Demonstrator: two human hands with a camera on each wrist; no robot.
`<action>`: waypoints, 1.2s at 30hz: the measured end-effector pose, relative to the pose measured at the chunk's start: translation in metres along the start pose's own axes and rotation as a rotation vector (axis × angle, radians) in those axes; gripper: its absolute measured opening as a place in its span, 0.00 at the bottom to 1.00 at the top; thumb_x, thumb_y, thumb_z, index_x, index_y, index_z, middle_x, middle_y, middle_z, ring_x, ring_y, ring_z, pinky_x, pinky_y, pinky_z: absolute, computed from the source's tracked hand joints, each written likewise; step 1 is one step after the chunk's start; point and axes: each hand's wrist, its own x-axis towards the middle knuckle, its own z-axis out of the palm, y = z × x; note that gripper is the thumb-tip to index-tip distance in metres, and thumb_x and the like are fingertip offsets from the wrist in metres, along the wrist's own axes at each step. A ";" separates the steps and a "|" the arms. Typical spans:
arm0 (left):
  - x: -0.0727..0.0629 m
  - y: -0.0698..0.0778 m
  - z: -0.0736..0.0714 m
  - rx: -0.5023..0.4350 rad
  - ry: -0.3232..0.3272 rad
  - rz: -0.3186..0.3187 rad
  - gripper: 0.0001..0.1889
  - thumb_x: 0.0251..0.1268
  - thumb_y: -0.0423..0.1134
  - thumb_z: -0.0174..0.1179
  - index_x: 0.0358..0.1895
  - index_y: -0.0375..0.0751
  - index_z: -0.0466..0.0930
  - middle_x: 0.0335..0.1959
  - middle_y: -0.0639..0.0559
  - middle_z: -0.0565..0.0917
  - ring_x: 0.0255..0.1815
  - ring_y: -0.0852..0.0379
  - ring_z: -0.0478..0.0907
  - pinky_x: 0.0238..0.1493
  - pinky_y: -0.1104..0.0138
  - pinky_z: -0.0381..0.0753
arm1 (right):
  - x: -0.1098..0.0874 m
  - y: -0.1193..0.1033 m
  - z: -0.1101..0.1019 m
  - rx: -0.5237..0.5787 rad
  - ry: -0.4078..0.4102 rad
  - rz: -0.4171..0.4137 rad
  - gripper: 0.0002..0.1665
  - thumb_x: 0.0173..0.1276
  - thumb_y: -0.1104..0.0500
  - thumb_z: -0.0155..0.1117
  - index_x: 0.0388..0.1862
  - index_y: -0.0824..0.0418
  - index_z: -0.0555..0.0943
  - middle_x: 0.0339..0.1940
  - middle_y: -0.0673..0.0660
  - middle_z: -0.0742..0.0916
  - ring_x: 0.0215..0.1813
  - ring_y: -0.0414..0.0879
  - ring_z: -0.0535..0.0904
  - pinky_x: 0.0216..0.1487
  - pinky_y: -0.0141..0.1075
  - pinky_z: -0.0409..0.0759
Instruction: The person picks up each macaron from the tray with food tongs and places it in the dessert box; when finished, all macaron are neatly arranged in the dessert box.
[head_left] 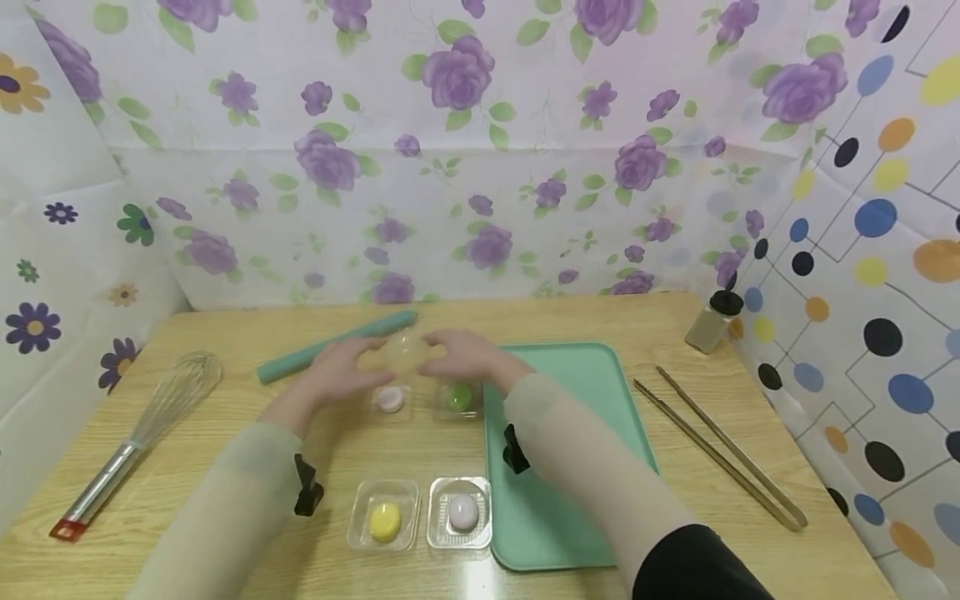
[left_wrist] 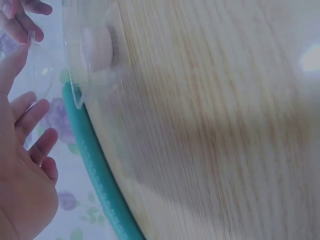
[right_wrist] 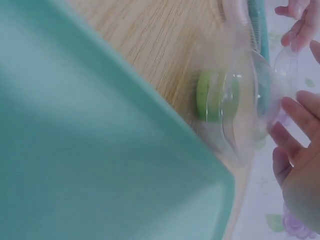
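Observation:
Both hands hold a clear plastic lid (head_left: 405,350) up above the back of the table, one at each side. My left hand (head_left: 341,371) pinches its left edge, thumb at the rim in the left wrist view. From the other side my right hand (head_left: 472,357) grips it by the fingertips. Beneath them, a pink macaron (head_left: 390,400) and a green macaron (head_left: 459,397) sit in clear plastic boxes. Nearer the front, a yellow macaron (head_left: 386,522) lies in one clear box (head_left: 352,508) and a lilac macaron (head_left: 463,512) in another (head_left: 435,537).
A green tray (head_left: 570,500) lies under my right forearm. Metal tongs (head_left: 720,450) and a black-capped jar (head_left: 708,327) are on the right. On the left are a whisk (head_left: 142,433) and a teal rolling pin (head_left: 300,360). Patterned sheets (head_left: 525,167) enclose the table.

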 end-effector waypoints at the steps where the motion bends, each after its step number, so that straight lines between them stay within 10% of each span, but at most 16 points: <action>1: -0.001 0.002 0.000 -0.007 0.006 0.007 0.35 0.60 0.54 0.60 0.66 0.37 0.65 0.64 0.38 0.69 0.66 0.35 0.59 0.64 0.38 0.49 | -0.002 0.001 -0.001 0.013 0.006 -0.010 0.38 0.64 0.41 0.57 0.71 0.53 0.63 0.66 0.52 0.73 0.66 0.51 0.67 0.65 0.45 0.64; 17: -0.013 0.026 0.002 -0.033 0.126 0.101 0.19 0.63 0.42 0.60 0.54 0.36 0.77 0.52 0.41 0.80 0.52 0.40 0.74 0.53 0.48 0.73 | -0.044 0.012 -0.008 0.157 0.012 -0.123 0.36 0.66 0.45 0.58 0.70 0.55 0.64 0.64 0.52 0.74 0.61 0.53 0.71 0.56 0.44 0.73; 36: -0.031 0.037 0.007 0.011 0.191 0.171 0.17 0.59 0.44 0.64 0.50 0.41 0.80 0.49 0.48 0.82 0.52 0.47 0.72 0.53 0.51 0.72 | -0.043 0.012 0.002 0.647 0.044 -0.062 0.52 0.62 0.54 0.67 0.76 0.52 0.45 0.46 0.56 0.84 0.48 0.46 0.79 0.54 0.42 0.75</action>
